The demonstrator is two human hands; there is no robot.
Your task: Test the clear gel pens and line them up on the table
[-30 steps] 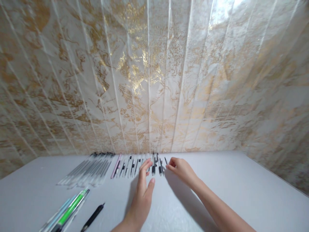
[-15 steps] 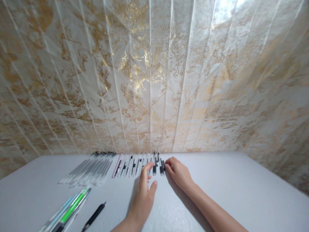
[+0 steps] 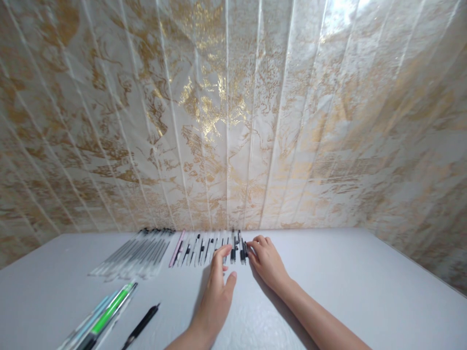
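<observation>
A row of pens, several of them clear with black parts, lies side by side across the back of the table. My right hand [image 3: 269, 260] is at the row's right end, its thumb and forefinger closed on a black pen [image 3: 245, 250] that lies beside another dark pen [image 3: 241, 250]. My left hand [image 3: 217, 294] rests just in front of the row, thumb and forefinger apart, with nothing between them. Its fingertips are near a black-gripped pen [image 3: 233, 253] and hide part of the row. The left end of the row is a pink pen [image 3: 177, 249].
Left of the row, many thin clear refills with dark cores [image 3: 134, 255] lie in a slanted bunch. Nearer sit a green pen [image 3: 111, 311], some light-blue pens [image 3: 89, 318] and a single black pen [image 3: 142, 324]. A gold-patterned curtain [image 3: 226, 121] hangs at the table's [image 3: 328, 272] back edge.
My right hand has shifted slightly left with the black pen, which now lies closer to the pen beside it. My left hand has hardly moved.
</observation>
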